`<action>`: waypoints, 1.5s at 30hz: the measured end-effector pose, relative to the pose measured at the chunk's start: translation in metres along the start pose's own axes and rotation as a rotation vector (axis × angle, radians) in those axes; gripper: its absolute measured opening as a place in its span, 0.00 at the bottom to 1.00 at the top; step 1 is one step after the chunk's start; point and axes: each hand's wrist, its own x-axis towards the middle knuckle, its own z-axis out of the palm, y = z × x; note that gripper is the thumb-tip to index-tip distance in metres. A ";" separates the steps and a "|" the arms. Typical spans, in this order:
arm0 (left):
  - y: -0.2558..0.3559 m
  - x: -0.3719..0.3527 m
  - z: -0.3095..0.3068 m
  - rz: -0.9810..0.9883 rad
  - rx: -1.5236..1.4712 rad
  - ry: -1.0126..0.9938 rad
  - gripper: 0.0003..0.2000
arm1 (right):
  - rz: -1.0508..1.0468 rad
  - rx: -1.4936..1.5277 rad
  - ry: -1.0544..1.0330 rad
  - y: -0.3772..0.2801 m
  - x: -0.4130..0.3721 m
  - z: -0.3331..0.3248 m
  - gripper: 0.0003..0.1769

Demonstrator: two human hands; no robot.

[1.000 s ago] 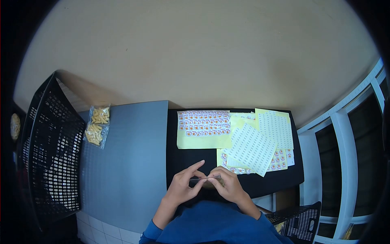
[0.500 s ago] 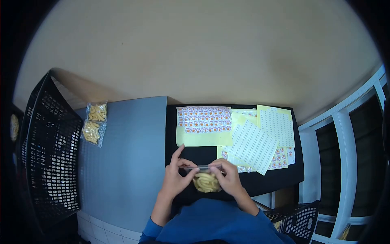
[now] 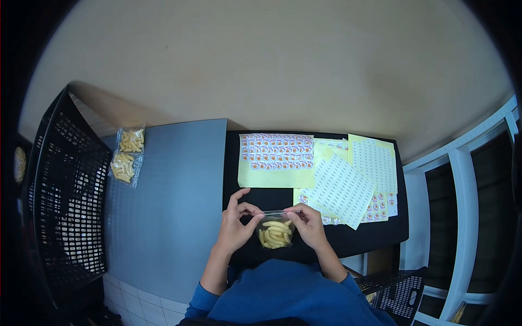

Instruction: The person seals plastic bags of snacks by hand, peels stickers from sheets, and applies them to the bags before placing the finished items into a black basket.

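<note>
Between my two hands hangs a clear plastic bag [image 3: 276, 233] of pale yellow, finger-shaped snack pieces. My left hand [image 3: 237, 221] pinches the bag's top left corner between thumb and fingers, its index finger raised. The top right corner is pinched by my right hand [image 3: 308, 225]. The bag's top edge is stretched straight between them, over the black table [image 3: 266, 196]. Just beyond my hands lies a yellow sticker sheet [image 3: 276, 178] with rows of round stickers, its lower rows peeled off.
More label sheets [image 3: 345, 185] overlap at the right of the table. Two filled snack bags [image 3: 125, 166] lie on the grey board [image 3: 168, 206] at left. A tall black crate [image 3: 70, 201] stands at far left, another black crate [image 3: 402, 293] at lower right.
The bag has swung from tilted to hanging flatter, so its front and contents show more fully. Both hands keep their pinch on its top edge. The view has shifted slightly.
</note>
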 end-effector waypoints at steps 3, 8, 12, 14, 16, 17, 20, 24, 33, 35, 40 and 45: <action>-0.005 0.001 0.003 0.076 -0.041 0.001 0.27 | -0.193 -0.404 -0.018 -0.025 0.004 0.000 0.10; 0.001 0.000 0.006 0.198 0.052 -0.018 0.23 | -0.523 -0.896 0.002 -0.042 0.005 0.015 0.06; -0.005 -0.002 0.006 0.230 0.052 -0.010 0.23 | -0.551 -0.930 -0.035 -0.035 0.008 0.020 0.01; -0.003 -0.002 0.006 0.256 0.078 -0.034 0.25 | -0.548 -0.911 -0.021 -0.034 0.008 0.021 0.01; -0.002 -0.002 0.006 0.246 0.068 -0.033 0.28 | -0.550 -0.895 0.009 -0.032 0.009 0.021 0.01; -0.002 -0.001 0.006 0.238 0.061 -0.032 0.30 | -0.550 -0.897 0.009 -0.032 0.009 0.021 0.01; 0.004 -0.001 0.009 0.274 0.059 0.020 0.34 | -0.528 -0.875 0.006 -0.030 0.009 0.020 0.01; -0.005 -0.001 0.007 0.219 0.032 0.009 0.36 | -0.514 -0.867 -0.005 -0.028 0.010 0.022 0.01; 0.001 0.003 -0.003 -0.131 -0.136 -0.002 0.37 | -0.465 -0.865 -0.077 -0.018 0.023 0.020 0.04; -0.004 0.003 -0.006 -0.153 -0.147 0.020 0.37 | -0.439 -0.841 -0.099 -0.015 0.024 0.019 0.04; -0.004 0.003 -0.012 -0.084 0.016 0.026 0.30 | -0.333 -0.745 -0.152 -0.012 0.029 0.011 0.06; -0.013 0.005 -0.010 -0.045 -0.019 0.029 0.24 | -0.282 -0.769 -0.166 -0.017 0.030 -0.004 0.05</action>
